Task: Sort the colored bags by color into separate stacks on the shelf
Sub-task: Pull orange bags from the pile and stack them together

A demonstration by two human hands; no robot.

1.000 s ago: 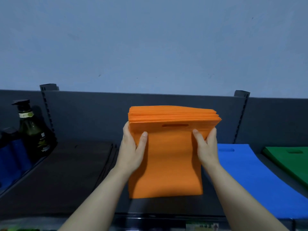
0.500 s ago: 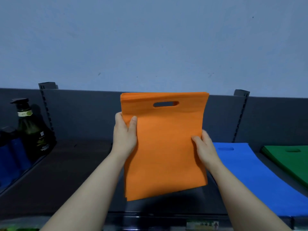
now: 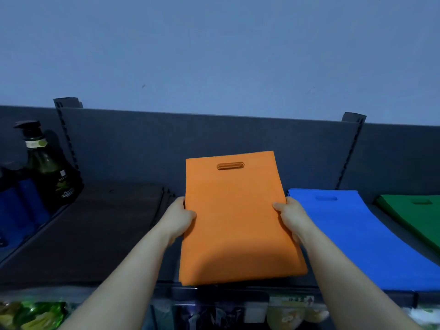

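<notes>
Seeing my left hand [image 3: 178, 220] and right hand [image 3: 294, 221], each grip closed on a side edge of the orange bags [image 3: 238, 222], I note them at mid-shelf [image 3: 381, 216] between dark bags [image 3: 95, 229] and blue bags [image 3: 357, 234], green bags [image 3: 416, 217] farther right.

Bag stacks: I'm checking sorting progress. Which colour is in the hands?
The orange stack: left hand and right hand grip its side edges. The blue stack and green stack lie on the shelf, untouched.
</notes>
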